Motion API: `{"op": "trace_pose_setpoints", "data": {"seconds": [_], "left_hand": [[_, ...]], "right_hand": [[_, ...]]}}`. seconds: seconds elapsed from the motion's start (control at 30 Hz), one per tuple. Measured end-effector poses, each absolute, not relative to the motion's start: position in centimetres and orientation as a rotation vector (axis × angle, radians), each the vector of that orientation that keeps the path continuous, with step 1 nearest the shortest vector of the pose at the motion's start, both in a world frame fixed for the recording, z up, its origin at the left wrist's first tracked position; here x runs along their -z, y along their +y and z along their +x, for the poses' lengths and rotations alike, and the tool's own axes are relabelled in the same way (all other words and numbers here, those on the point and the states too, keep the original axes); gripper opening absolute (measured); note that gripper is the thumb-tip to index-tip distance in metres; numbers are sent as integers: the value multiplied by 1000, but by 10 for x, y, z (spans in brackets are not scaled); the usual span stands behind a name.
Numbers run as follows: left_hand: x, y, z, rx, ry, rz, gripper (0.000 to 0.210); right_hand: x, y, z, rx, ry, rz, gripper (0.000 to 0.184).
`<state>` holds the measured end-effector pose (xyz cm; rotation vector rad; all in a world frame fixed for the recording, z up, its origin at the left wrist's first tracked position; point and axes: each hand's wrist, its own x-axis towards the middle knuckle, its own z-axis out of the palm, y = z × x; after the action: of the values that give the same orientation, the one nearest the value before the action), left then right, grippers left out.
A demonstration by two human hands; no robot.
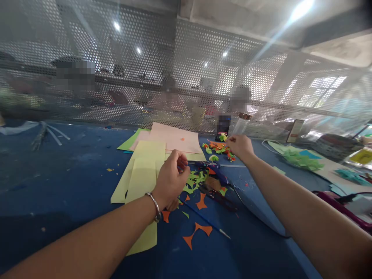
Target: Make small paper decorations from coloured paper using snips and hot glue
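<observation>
Beyond the glue gun (218, 173), right hand (240, 145) is seemingly pinching a paper flower (223, 137), needing gentleness; left hand (171, 179) is hovering half-curled, apparently empty.

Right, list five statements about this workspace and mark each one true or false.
1. The left hand has a silver-coloured metal bracelet at its wrist. True.
2. The large pink paper sheet is crumpled into a ball. False: it lies flat.
3. The right hand is at the loose pile of small orange and green paper pieces. True.
4. The thin blue stick with a pale tip lies on the pink sheet. False: it lies on the blue tabletop.
5. In the picture, the long pale-yellow paper sheets are left of the blue corded tool. True.
</observation>
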<state>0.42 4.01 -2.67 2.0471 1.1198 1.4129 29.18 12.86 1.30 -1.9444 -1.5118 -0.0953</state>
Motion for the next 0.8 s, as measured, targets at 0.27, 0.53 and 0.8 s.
{"op": "trace_pose_setpoints", "data": {"seconds": [0.27, 0.53, 0.8], "left_hand": [[28, 48, -1, -1324, 1123, 1999, 8], [35, 56, 1, -1171, 1248, 2174, 11], [35, 57, -8, -886, 1483, 2417, 22]], "right_hand": [[6, 138, 313, 50, -1476, -2060, 18], [7, 85, 292, -225, -1691, -1772, 27], [-9, 21, 243, -331, -2370, -1570, 24]]}}
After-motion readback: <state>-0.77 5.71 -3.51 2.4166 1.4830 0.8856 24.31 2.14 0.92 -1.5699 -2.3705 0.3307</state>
